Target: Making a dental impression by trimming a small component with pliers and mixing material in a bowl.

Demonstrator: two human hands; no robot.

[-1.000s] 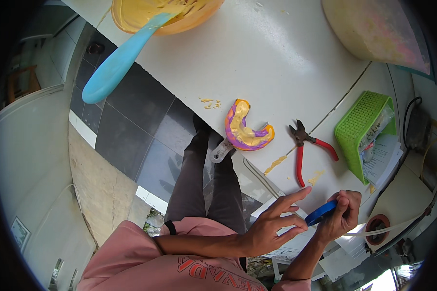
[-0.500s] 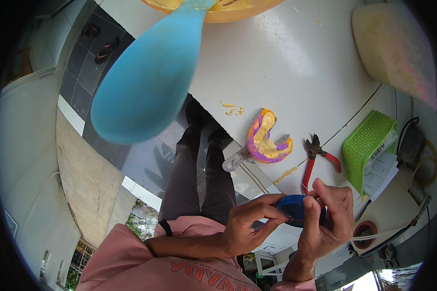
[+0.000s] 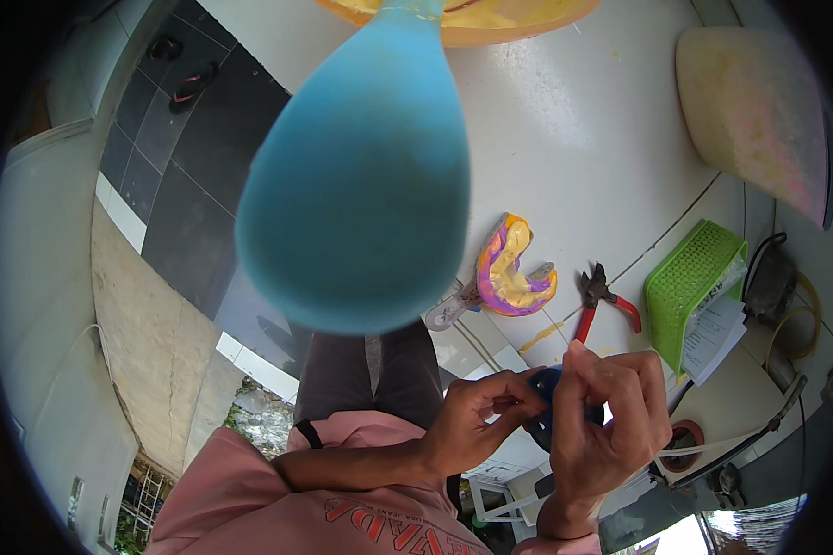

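My left hand (image 3: 477, 416) pinches the left edge of a dark blue disc-like object (image 3: 546, 407). My right hand (image 3: 611, 416) has its fingers curled over the same object, hiding much of it. Above my hands lie red-handled cutters (image 3: 584, 324) and a horseshoe dental tray (image 3: 518, 289) filled with yellow, purple and orange material, its grey handle pointing down-left. A light blue spatula handle (image 3: 352, 203) looms very large and blurred close to the camera, reaching up to an orange bowl (image 3: 514, 32) of yellow paste at the top edge.
At the right of the white tiled worktop (image 3: 583, 139) are a pale plastic bowl (image 3: 750, 120), a green mesh basket (image 3: 671, 287) with papers, and cables (image 3: 777, 305). Below the worktop's left edge, sandals (image 3: 190, 88) lie on dark floor tiles.
The view has shifted, and the spatula handle now looks far larger and lies further right. My right hand has turned and closed further over the blue object; my left fingers have drawn in to pinch it.
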